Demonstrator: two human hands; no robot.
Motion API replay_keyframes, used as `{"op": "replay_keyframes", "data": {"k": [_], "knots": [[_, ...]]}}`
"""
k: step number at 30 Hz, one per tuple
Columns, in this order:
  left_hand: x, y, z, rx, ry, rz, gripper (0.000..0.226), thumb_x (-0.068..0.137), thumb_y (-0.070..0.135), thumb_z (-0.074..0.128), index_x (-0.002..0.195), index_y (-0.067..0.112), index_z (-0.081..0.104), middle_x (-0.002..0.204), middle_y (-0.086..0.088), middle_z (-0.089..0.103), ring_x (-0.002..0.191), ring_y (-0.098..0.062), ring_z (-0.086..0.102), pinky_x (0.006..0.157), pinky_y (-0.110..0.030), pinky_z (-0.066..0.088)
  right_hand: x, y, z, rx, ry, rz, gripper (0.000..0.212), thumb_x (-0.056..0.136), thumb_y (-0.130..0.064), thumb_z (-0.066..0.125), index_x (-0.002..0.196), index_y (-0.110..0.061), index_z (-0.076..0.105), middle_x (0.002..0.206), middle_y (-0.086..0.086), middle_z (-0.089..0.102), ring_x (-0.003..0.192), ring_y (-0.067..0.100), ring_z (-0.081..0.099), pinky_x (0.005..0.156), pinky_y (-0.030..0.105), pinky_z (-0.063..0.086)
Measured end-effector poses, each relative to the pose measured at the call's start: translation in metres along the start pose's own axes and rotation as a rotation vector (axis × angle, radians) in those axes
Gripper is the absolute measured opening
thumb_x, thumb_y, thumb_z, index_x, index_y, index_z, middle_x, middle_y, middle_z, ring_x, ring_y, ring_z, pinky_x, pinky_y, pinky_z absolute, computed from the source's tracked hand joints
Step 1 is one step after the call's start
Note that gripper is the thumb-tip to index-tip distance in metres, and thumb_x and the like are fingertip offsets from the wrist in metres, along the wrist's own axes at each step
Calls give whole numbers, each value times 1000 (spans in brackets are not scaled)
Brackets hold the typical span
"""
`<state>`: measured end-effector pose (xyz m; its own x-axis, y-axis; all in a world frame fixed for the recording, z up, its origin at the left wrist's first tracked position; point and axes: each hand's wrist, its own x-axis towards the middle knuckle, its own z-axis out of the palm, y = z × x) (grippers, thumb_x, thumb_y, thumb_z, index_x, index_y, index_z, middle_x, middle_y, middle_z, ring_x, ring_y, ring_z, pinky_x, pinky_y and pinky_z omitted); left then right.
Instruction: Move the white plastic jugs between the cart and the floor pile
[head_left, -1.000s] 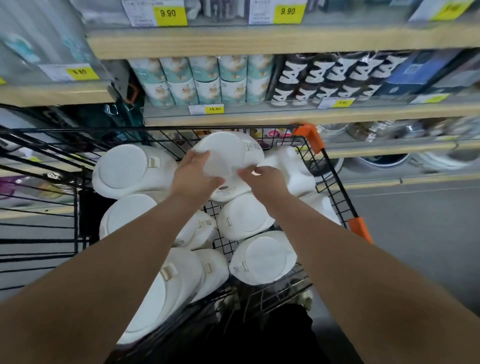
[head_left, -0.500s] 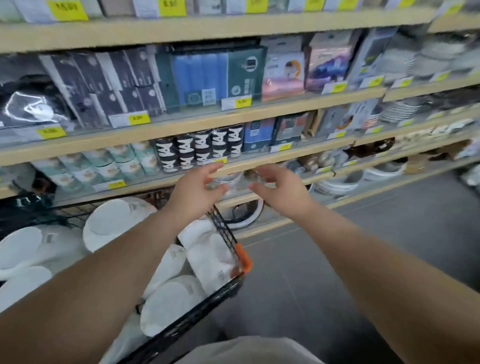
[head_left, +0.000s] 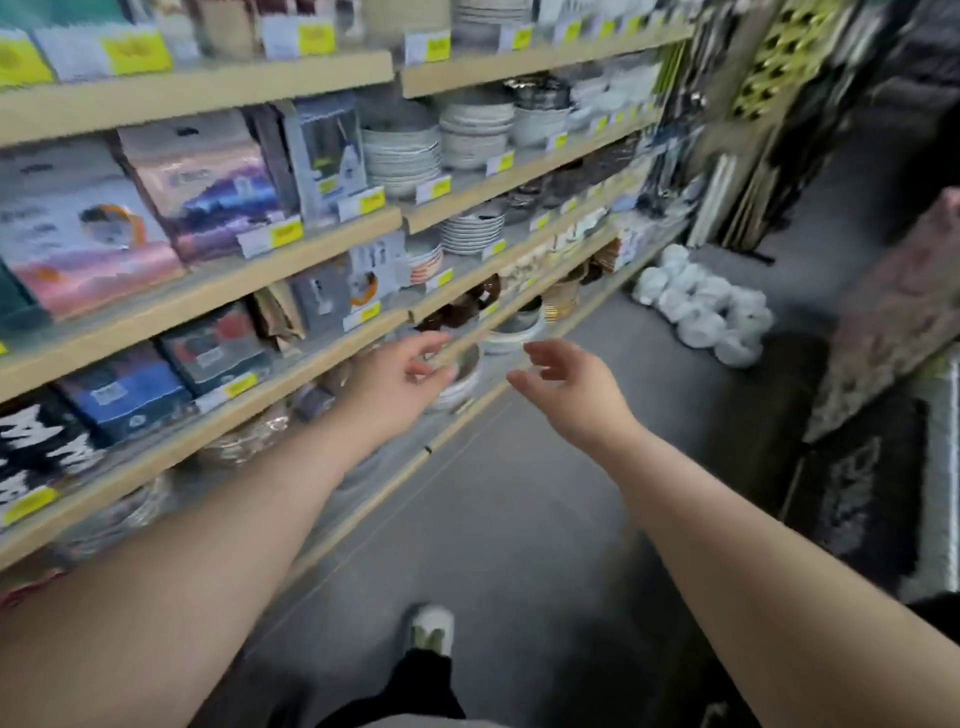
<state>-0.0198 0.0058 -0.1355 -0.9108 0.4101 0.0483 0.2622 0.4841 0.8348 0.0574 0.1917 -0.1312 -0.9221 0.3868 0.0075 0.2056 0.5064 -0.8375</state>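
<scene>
**Two empty hands reach out along a shop shelf**

The wooden shelving (head_left: 291, 260) is the largest thing and fills the picture from 8 o'clock up to 1 o'clock. It carries boxed goods (head_left: 78, 234) at 9 o'clock and stacks of plates (head_left: 402, 156) near 12 o'clock, with yellow price tags (head_left: 284, 234) along the shelf edges. The grey floor (head_left: 519, 519) runs from 6 o'clock to 3 o'clock. On it, at 2 o'clock, lies a heap of white round packs (head_left: 701, 306), well apart from both hands. Dark rugs (head_left: 857, 493) hang at 3 o'clock.

The left hand (head_left: 400, 384) is near the centre, in front of the lower shelf edge. Its fingers are loosely spread and a little bent, and it holds nothing. Just behind its fingertips stands a pale bowl (head_left: 511, 332) on the low shelf; the picture is blurred, so I cannot tell if they touch. The right hand (head_left: 576, 395) is just beside it, toward 3 o'clock, over the floor. Its fingers are also relaxed and apart, gripping nothing.

At 6 o'clock one light shoe (head_left: 431, 626) shows on the floor.
</scene>
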Motion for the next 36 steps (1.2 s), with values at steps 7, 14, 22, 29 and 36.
{"op": "replay_keyframes", "data": {"k": [7,14,22,29,36], "knots": [[174,38,91,-41,-193,129,41,91,16,66,130,22,59,123,2,63,97,-11,61,86,-21,46,130,68,-78,-4,191,172,38,88,-31,69,123,-19,62,120,-1,63,112,15,59,87,30,50],[324,88,183,-13,-414,207,41,94,24,62,134,28,56,124,12,59,101,-8,61,90,-24,45,233,130,-156,41,364,353,34,86,-31,70,118,-19,65,113,-4,64,105,15,63,84,35,55],[463,141,319,-6,-505,245,40,94,21,62,133,27,56,121,12,58,92,-1,59,76,-12,42,347,234,-263,29,459,436,35,86,-33,70,118,-20,64,115,1,65,99,15,63,83,32,53],[581,199,427,14,-505,217,43,93,27,63,134,28,54,122,13,58,99,-8,62,86,-25,47,467,302,-371,32,405,461,35,89,-30,68,121,-17,62,117,-1,63,98,10,60,75,21,47],[706,228,513,27,-544,173,43,92,29,63,134,30,55,124,11,60,96,-8,63,86,-25,46,590,360,-442,31,382,505,36,88,-30,68,121,-16,63,114,-2,65,94,9,61,81,22,47]]}}
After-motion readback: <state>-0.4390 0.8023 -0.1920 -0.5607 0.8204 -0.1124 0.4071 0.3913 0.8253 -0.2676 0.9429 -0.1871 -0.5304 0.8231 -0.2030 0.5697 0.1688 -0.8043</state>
